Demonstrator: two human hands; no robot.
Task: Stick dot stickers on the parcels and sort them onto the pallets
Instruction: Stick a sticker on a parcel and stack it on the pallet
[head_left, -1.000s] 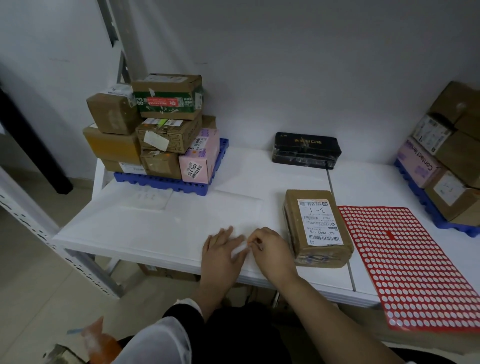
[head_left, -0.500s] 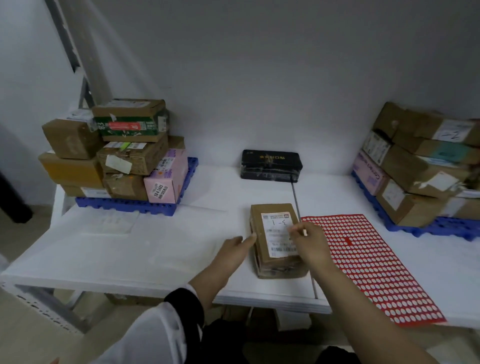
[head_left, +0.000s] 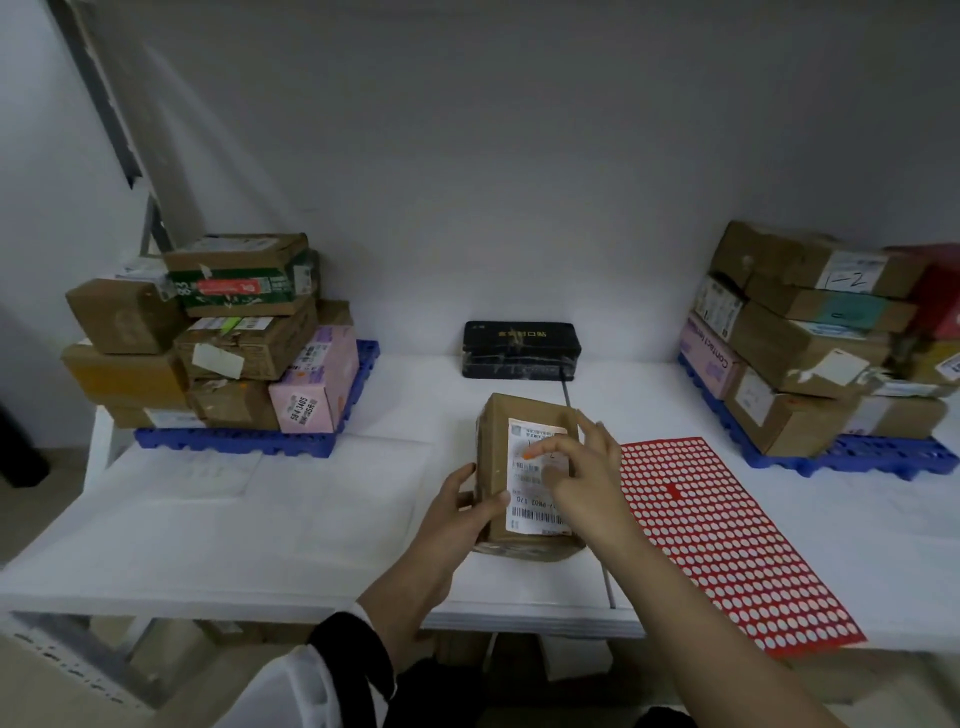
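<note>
A brown cardboard parcel (head_left: 519, 410) with a white shipping label (head_left: 535, 514) lies on the white table (head_left: 260, 530), near its front edge. My left hand (head_left: 462, 514) grips the parcel's left side, thumb on its top. My right hand (head_left: 587, 478) reaches over the label with fingers stretched out, one fingertip pressing on the label where a small orange spot (head_left: 527, 455) shows. The red sticker sheet (head_left: 727, 535), covered in white dots, lies flat just right of the parcel.
A blue pallet (head_left: 234, 441) at the back left carries several stacked parcels, and another blue pallet (head_left: 857, 457) at the right carries several more. A black box (head_left: 519, 348) stands against the wall behind the parcel.
Both hands left the table's front edge for the parcel. The left hand went from touching the parcel's side to gripping it. The right hand moved onto the label.
</note>
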